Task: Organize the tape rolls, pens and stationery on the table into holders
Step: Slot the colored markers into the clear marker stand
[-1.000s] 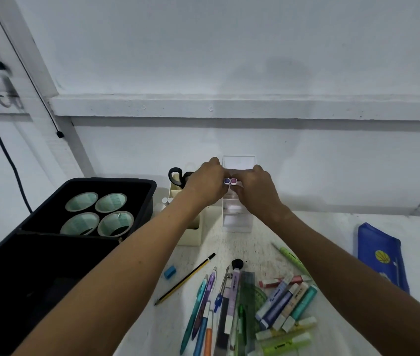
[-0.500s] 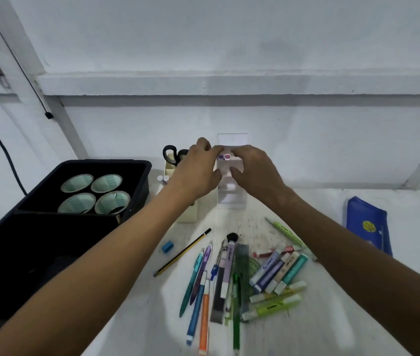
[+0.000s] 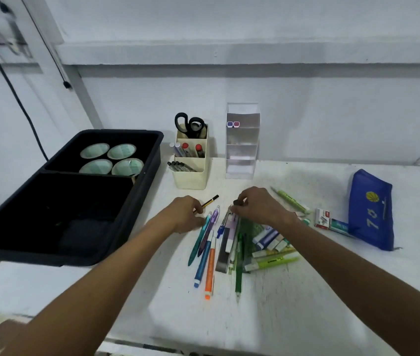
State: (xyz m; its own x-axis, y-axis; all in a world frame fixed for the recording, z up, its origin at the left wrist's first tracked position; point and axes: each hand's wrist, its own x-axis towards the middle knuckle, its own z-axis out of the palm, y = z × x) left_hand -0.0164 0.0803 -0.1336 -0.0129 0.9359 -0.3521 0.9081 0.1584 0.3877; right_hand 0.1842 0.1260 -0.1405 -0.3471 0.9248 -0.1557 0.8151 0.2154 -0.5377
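Note:
My left hand (image 3: 185, 214) rests knuckles-up on the table with its fingers curled down over a yellow-black pencil (image 3: 210, 200); its fingertips are hidden. My right hand (image 3: 255, 206) pinches the black cap (image 3: 237, 202) of a purple pen at the top of the loose pile of pens (image 3: 205, 242) and highlighters (image 3: 270, 262). Behind the pile stand a cream holder (image 3: 191, 177) with scissors (image 3: 191, 123) and markers, and a clear tiered holder (image 3: 242, 150). Two small purple and pink items (image 3: 233, 124) sit on its upper tier.
A black tray (image 3: 142, 191) on the left holds several tape rolls (image 3: 111, 159) in its rear compartment. A blue pouch (image 3: 371, 209) and a staples box (image 3: 323, 218) lie at the right. A green marker (image 3: 291, 200) lies beyond my right hand.
Both hands have left the clear tiered holder, where the two small capped items now stay, and have come down to the pen pile. The view has tilted downward.

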